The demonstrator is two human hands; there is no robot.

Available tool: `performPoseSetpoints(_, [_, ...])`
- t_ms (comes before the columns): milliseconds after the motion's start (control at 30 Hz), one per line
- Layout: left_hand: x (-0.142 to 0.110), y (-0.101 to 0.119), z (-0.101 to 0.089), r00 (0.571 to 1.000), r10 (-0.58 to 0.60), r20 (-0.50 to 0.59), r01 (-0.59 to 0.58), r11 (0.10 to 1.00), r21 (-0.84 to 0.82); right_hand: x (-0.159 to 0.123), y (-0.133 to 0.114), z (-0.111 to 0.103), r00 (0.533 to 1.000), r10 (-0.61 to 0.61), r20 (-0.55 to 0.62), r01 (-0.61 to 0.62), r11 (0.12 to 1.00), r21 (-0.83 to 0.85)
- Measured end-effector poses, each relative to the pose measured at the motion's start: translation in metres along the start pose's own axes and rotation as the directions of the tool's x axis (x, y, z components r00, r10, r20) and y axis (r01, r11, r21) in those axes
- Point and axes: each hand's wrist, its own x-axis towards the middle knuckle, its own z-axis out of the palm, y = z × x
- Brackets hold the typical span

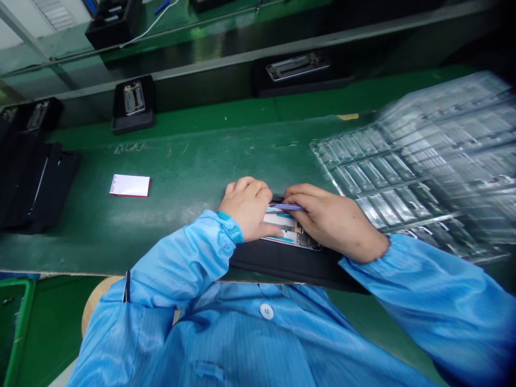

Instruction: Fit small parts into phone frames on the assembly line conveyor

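Observation:
An opened phone frame (288,228) lies on a black foam tray (278,260) at the front edge of the bench, its inside with blue strips facing up. My left hand (248,207) rests over the frame's left end, the thumb reaching across it and the fingers curled at its far side. In my right hand (328,220), a thin purple stick-like tool (287,207) is pinched. It lies along the far edge of the phone frame, its tip close to my left fingers. Part of the frame is covered by both hands.
Clear plastic trays (374,166) are piled to the right. A small notepad (130,185) lies left on the green bench (193,166). Further phone frames sit in black trays (134,122) at the back, and a stack of black trays (36,183) stands far left.

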Motion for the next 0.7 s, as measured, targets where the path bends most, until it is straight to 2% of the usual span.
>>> performPoseSetpoints(367, [0.001,-0.002,0.001,1.000,0.018,0.008,-0.018,1.000,-0.008,-0.005,-0.011,0.007,0.992,-0.097,-0.081,0.074,0.964,-0.254])
performPoseSetpoints(700, [-0.005,-0.006,-0.004,0.999,-0.038,0.037,0.038,0.999,-0.009,-0.007,-0.014,0.002,0.991,-0.106,-0.087,0.090,0.981,-0.172])
